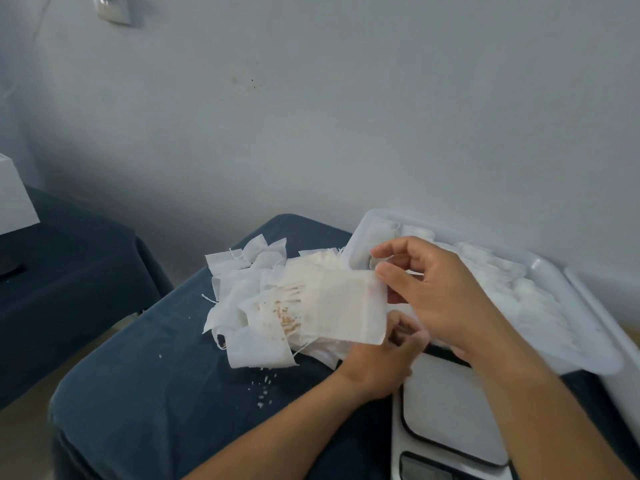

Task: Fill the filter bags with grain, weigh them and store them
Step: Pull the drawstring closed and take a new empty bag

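Above scale (pixel 450 410): right hand (pixel 440 299) and left hand (pixel 384 358) pinch one filter bag (pixel 343 306); white tray (pixel 588 341) holds filled bags.

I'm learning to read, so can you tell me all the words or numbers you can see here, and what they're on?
There is nothing here to read.
Scale display at the bottom edge: dark, no digits can be made out.
Filter bag held in both hands: plain, no print.
Pile of empty filter bags: plain.
White tray: no label visible.
Wall plate at top left: no marking legible.
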The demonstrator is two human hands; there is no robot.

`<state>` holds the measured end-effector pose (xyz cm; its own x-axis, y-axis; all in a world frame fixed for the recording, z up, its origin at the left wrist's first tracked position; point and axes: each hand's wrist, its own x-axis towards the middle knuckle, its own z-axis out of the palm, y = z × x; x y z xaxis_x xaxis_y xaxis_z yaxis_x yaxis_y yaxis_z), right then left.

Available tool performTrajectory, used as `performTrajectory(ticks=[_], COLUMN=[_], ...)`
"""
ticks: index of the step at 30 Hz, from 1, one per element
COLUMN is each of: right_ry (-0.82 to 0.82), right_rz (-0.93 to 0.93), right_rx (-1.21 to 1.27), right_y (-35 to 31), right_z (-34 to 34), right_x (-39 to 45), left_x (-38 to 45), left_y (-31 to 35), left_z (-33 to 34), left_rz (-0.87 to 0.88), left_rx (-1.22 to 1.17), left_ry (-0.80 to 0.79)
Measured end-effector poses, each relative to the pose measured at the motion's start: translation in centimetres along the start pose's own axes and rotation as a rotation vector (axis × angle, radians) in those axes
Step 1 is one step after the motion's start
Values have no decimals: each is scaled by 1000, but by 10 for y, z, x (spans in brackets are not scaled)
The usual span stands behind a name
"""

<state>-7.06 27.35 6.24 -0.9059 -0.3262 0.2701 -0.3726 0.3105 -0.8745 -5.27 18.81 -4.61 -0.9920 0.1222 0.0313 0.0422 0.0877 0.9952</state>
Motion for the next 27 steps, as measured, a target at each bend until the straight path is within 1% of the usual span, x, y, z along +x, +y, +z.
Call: performTrajectory(ticks=[2,4,6,8,10,12,14,16,18,19,21,23,26,27], right_ry=[13,49,109,161,202,223,214,225,270,292,317,327,337,338], right_rz=[50,100,147,197,249,283,297,289,279,280,283,276,263,260], right_rx=[69,126,140,140,175,263,385,406,335,292,236,192,103,53], right_y=[4,11,22,33,41,47,50,53,59,63,73,83,94,96], right_z=[-15,-30,-43,-54,-63,-71,-77,-82,-84,-85,-88,-89,-93,-93], right_x=[-9,-18,-28,-38,-47,-55,-60,-62,-63,-65,-70,-77,-83,-84], left_x=[1,3,3,-3,-7,-6,-3,-1,0,0,-1,-3,0,1], left_y=[-1,-6,-12,-8,-2,2,3,6,8,8,8,7,9,12], left_z=[-4,-4,-2,1,2,2,-1,-3,-4,-5,-7,-7,-3,-1], left_rz=[-14,-126,-195,-156,-82,-16,9,-78,-225,-275,-272,-183,-107,-82], left_rx=[-109,-67,-34,-64,-121,-154,-218,-393,-594,-648,-621,-513,-404,-335], left_ry=[-46,-70,-87,-103,-103,-93,-97,-116,-149,-165,-207,-234,-167,-128])
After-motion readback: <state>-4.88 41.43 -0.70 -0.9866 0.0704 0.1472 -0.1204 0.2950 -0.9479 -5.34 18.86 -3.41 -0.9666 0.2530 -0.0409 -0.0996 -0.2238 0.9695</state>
